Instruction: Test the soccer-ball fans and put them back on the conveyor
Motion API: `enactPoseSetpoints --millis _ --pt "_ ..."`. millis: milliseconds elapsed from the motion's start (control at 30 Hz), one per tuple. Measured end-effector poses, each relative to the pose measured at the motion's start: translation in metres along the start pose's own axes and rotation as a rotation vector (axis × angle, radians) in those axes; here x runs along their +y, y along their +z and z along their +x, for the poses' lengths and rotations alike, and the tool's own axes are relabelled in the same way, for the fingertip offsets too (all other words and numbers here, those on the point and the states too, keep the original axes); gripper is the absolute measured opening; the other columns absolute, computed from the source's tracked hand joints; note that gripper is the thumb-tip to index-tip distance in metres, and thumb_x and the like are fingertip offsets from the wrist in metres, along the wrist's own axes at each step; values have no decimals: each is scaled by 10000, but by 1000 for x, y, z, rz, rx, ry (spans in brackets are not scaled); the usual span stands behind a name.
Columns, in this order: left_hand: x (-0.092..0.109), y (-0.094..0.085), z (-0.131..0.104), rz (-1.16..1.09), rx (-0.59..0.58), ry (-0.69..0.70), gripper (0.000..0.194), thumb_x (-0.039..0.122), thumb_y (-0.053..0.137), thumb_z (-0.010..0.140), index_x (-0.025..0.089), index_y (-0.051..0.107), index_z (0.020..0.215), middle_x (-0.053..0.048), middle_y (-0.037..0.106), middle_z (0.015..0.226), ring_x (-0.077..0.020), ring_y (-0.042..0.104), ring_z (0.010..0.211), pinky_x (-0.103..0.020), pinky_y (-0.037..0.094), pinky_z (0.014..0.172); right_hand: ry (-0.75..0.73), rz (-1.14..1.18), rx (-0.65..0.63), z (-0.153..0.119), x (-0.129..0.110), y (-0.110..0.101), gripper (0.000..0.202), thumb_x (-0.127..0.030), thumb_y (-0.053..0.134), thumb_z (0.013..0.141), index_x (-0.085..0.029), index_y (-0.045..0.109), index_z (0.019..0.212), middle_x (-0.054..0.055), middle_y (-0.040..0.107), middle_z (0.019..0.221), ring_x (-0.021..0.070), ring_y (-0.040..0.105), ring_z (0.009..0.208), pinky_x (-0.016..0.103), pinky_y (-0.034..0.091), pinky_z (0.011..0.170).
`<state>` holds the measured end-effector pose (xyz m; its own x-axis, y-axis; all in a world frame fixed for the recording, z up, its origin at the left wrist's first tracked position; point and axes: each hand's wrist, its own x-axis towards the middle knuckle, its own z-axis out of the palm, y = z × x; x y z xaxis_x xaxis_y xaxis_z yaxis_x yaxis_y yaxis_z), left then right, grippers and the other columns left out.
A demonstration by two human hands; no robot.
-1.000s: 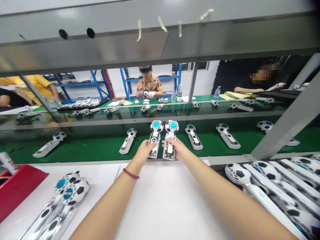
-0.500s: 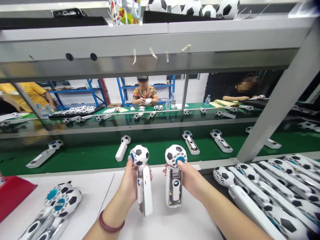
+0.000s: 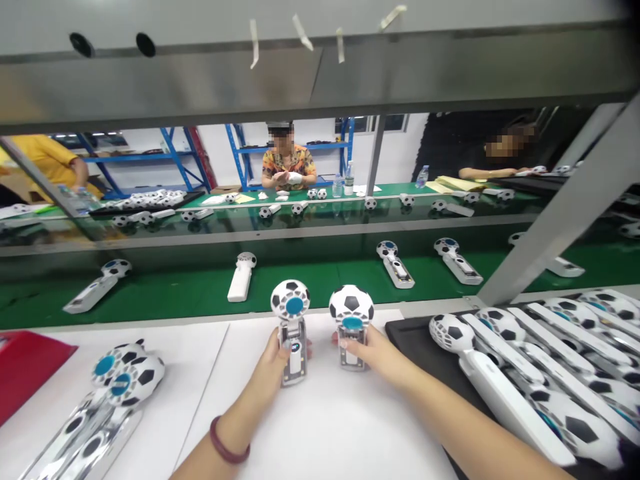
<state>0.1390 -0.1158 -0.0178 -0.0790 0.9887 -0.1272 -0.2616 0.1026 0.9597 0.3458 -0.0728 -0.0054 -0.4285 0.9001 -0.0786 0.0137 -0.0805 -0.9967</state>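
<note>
Left hand (image 3: 271, 363) and right hand (image 3: 375, 353) each curl snugly around a ball-topped device (image 3: 290, 297) at twelve o'clock: light, rigid, slick, I judge, best gripped by its handle (image 3: 295, 363).

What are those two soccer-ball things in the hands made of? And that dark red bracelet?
The left-hand gadget and right-hand gadget are probably hard plastic: smooth black-and-white balls, seemingly clear handle fronts showing parts inside. The bracelet looks matte and rounded, maybe fabric or rubber; I can't tell which.
</note>
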Motion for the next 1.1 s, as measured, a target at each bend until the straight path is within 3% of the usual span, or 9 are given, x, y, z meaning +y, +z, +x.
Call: enactPoseSetpoints --millis 133,233,367,667,900,1100 --pt "-4 4 2 -211 -50 -170 458 592 552 722 163 474 859 -49 624 672 -167 576 521 -296 455 556 87 230 12 -3 -3 7 440 -457 626 741 -217 382 1017 -4 594 714 168 569 673 331 446 673" --pt "-1 4 2 -289 -120 -122 347 413 623 734 185 447 928 -29 618 721 -168 587 593 -329 471 663 161 424 38 -7 -10 10 455 -401 654 726 -238 343 1015 -17 583 720 152 567 661 311 445 655" --pt "1 1 -2 -278 -175 -112 366 246 644 712 199 432 1006 -33 612 825 -179 603 692 -396 466 785 203 556 -32 -10 -15 10 506 -218 683 634 -241 346 1010 -7 594 767 165 583 717 324 440 700" --pt "1 -2 -2 -175 -184 -193 468 282 706 670 229 415 1032 -29 583 904 -189 598 777 -464 463 838 235 598 -87 -14 -20 10 462 -155 644 600 -241 330 928 -18 589 750 168 586 674 419 453 756" --pt "4 -1 -5 -127 -236 -202 407 293 678 702 236 416 1008 -15 559 900 -174 579 776 -457 488 803 267 611 -51 -13 -23 10 519 -159 673 585 -252 348 979 -31 570 780 159 593 684 414 456 770" --pt "7 0 -5 -80 -208 -223 368 306 642 748 244 405 1022 -20 552 921 -182 579 816 -469 490 816 294 620 -64 -13 -22 10 581 -181 689 582 -245 338 1040 -9 590 778 171 595 685 400 459 743"
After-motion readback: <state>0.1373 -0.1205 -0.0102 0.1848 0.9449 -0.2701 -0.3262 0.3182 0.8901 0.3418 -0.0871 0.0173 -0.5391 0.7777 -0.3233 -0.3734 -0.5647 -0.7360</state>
